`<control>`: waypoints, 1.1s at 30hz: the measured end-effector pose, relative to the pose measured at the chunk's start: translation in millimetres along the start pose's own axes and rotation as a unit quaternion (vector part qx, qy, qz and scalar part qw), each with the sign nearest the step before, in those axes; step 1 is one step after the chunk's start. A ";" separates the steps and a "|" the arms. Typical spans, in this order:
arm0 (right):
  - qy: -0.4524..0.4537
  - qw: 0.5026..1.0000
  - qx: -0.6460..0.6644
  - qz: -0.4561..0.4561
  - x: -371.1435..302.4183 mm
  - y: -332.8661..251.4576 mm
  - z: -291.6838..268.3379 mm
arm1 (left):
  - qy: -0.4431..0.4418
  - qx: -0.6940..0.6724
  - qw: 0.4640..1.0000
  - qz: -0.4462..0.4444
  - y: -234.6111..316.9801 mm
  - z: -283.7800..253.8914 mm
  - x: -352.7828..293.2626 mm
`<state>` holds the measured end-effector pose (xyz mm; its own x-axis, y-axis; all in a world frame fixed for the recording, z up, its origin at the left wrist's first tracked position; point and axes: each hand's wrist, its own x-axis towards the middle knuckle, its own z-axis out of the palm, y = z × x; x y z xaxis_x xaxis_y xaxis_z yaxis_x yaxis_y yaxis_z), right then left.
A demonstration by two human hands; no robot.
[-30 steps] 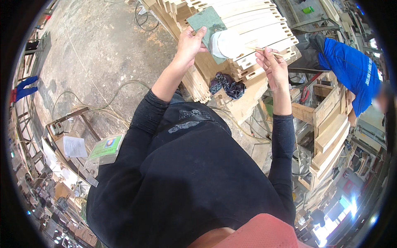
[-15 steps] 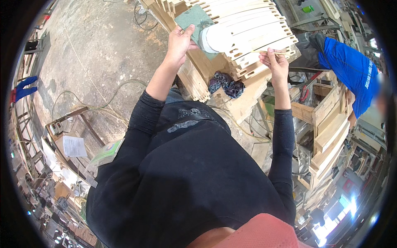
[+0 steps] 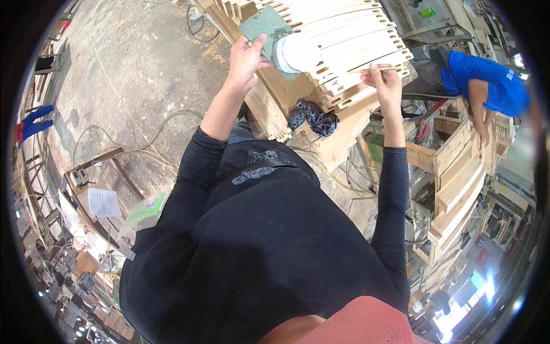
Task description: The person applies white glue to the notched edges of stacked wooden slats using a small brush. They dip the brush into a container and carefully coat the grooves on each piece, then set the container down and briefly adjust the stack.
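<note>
My left hand (image 3: 246,60) is closed on the edge of a flat green board (image 3: 264,30), thumb on top. A round white tub (image 3: 297,53) sits on that board beside my fingers, its contents washed out by glare. Between the thumb and fingers of my right hand (image 3: 385,83) is a thin wooden stick (image 3: 371,70), pointing left over the slats. Beneath both hands lies a row of pale wooden slats (image 3: 358,34) with slots cut in their ends.
A bunched patterned cloth (image 3: 314,117) lies on the workbench (image 3: 344,135) below the slats. At the right, a person in a blue shirt (image 3: 487,80) bends over stacked boards (image 3: 458,189). Hoses (image 3: 146,140) run across the concrete floor (image 3: 132,63). Papers (image 3: 104,203) hang at the lower left.
My left hand, with the board and tub, has shifted slightly left. My right hand has moved a little right with the stick. The person in blue has turned, and their arms now show.
</note>
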<state>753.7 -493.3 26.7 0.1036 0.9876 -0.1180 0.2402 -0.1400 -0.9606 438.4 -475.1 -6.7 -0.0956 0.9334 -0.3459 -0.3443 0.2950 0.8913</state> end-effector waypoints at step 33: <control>-0.053 0.933 -0.281 -0.217 -18.0 -69.7 23.4 | 0.010 0.019 1.000 0.002 6.7 -0.6 -0.6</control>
<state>712.5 -499.7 89.9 -0.2112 0.9569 0.1991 0.7082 0.2902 -0.6436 435.6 -473.8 -0.7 -0.1163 0.9302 -0.3482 -0.3091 0.2993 0.9027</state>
